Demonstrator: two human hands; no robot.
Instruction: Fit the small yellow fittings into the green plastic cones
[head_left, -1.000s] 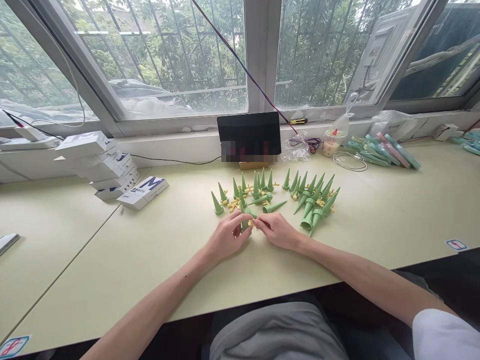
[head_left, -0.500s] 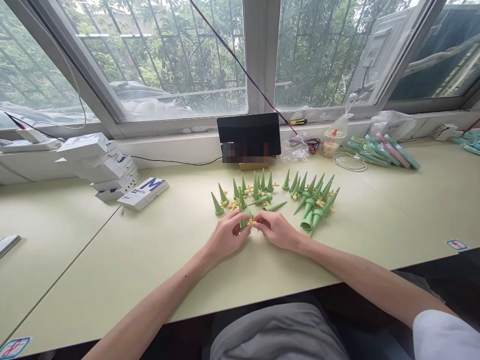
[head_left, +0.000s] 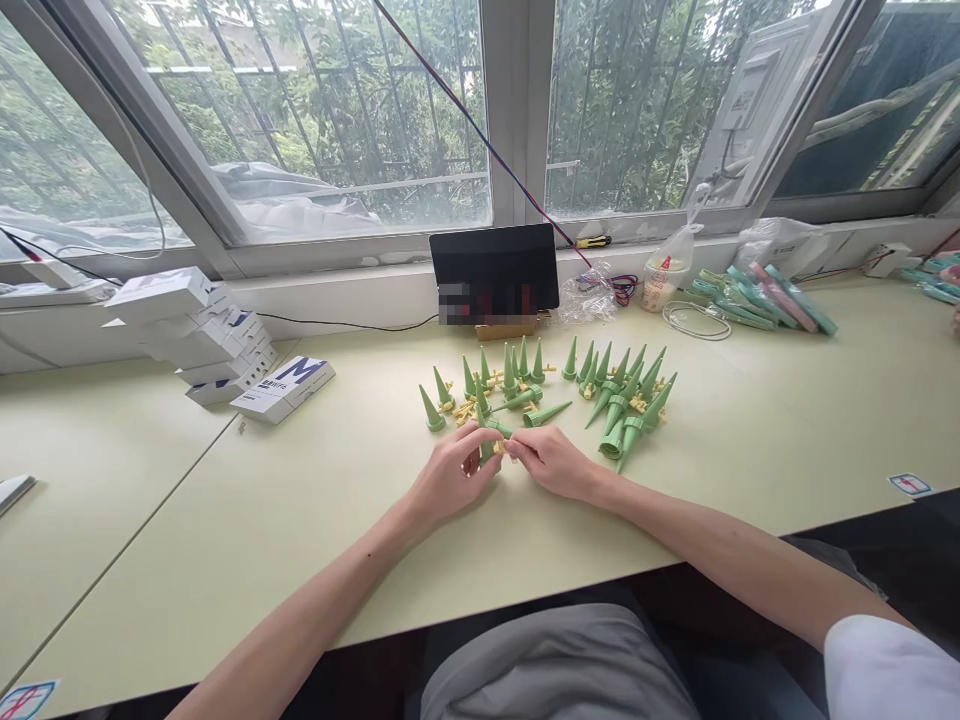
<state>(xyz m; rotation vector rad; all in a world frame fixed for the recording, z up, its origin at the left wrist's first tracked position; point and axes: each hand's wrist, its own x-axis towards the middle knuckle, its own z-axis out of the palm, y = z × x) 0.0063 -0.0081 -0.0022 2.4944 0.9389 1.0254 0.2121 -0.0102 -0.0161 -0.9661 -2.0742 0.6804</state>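
My left hand and my right hand meet at the middle of the pale green table. The left hand's fingers are curled round a green cone. My right hand pinches a small yellow piece right against that cone. Just beyond the hands stand several upright green cones with yellow pieces scattered among them. To the right lies a heap of green cones on their sides.
A dark tablet leans against the window ledge behind the cones. Stacked white boxes sit at the back left. A bagged cup, a coiled white cable and teal and pink packets lie at the back right.
The hands stay together on the cone and the yellow piece, with only small finger movement. The view has shifted slightly.
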